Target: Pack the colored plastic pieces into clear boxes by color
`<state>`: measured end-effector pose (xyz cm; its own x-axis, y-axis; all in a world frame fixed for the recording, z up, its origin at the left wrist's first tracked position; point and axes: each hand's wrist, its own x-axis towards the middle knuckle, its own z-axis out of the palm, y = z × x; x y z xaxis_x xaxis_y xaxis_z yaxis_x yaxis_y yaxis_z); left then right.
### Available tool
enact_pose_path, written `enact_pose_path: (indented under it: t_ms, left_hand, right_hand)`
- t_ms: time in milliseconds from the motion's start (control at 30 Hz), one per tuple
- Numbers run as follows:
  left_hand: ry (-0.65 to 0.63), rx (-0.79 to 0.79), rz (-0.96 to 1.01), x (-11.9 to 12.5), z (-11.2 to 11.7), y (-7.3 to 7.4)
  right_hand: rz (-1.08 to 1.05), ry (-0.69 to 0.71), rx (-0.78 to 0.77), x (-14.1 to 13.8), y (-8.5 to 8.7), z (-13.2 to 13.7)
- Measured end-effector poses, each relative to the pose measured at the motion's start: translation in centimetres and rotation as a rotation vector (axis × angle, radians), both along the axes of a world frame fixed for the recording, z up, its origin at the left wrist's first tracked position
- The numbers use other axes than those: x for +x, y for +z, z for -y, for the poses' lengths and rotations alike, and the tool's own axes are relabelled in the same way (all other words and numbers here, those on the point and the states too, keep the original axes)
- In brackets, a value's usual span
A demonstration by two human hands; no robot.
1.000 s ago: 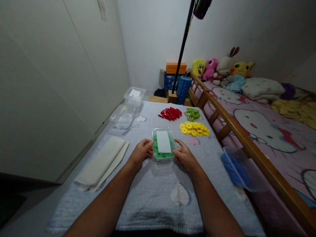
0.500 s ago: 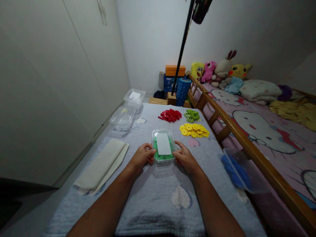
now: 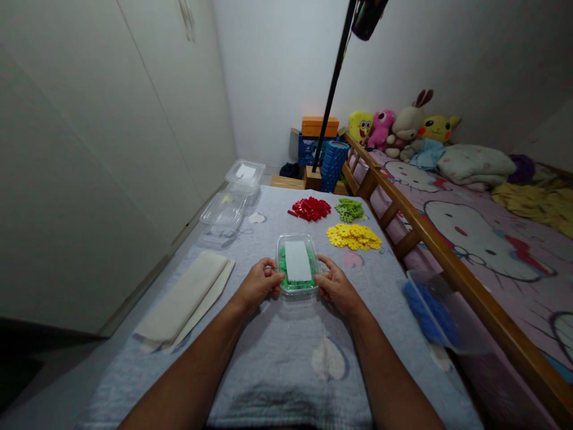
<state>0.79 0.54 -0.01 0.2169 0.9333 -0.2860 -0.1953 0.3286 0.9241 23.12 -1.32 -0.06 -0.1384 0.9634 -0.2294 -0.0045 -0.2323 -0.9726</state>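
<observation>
A clear plastic container (image 3: pixel 299 290) with green pieces inside sits between my hands, in the middle of the cloth-covered table. On it shows a white paper label (image 3: pixel 298 261); whether this lies on top or inside, I cannot tell. My left hand (image 3: pixel 261 278) grips the container's left side, thumb at the near corner. On the opposite side my right hand (image 3: pixel 333 283) holds it the same way, fingers bent around the edge. Beyond the container lie a pile of red pieces (image 3: pixel 310 209), a pile of light green pieces (image 3: pixel 349 209) and a pile of yellow flower-shaped pieces (image 3: pixel 353 236).
Folded beige cloth (image 3: pixel 185 298) lies at the left. Behind it stand clear containers (image 3: pixel 224 210), (image 3: pixel 245 174) along the table edge. A clear box with blue pieces (image 3: pixel 432 313) is at the right edge, beside a wooden bed rail (image 3: pixel 416 224). A black pole (image 3: pixel 332 89) rises behind the table.
The whole view has shifted very slightly. Both hands keep the same hold on the container, and nothing else has visibly moved.
</observation>
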Motion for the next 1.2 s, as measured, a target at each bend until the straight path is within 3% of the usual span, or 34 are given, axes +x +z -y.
enact_pose_path:
  t_ms: [433,667,800,1000,1200]
  left_hand:
    - [0.027,-0.084,-0.016,-0.1,-0.3,0.3]
    - [0.126,-0.048,-0.059,0.2,-0.1,0.8]
    - [0.109,-0.042,-0.104,0.3,0.0,1.0]
    - [0.028,-0.004,-0.164,0.7,0.3,1.1]
    - [-0.024,-0.077,-0.181,0.7,0.3,1.2]
  right_hand:
    - [0.022,-0.02,0.01,0.0,0.3,-0.1]
    - [0.122,-0.186,0.137,0.3,-0.7,-0.8]
    - [0.198,-0.214,0.201,0.5,-1.1,-1.0]
    - [0.404,-0.289,0.263,1.0,-0.1,-1.1]
    - [0.542,-0.357,0.436,1.0,1.4,-0.7]
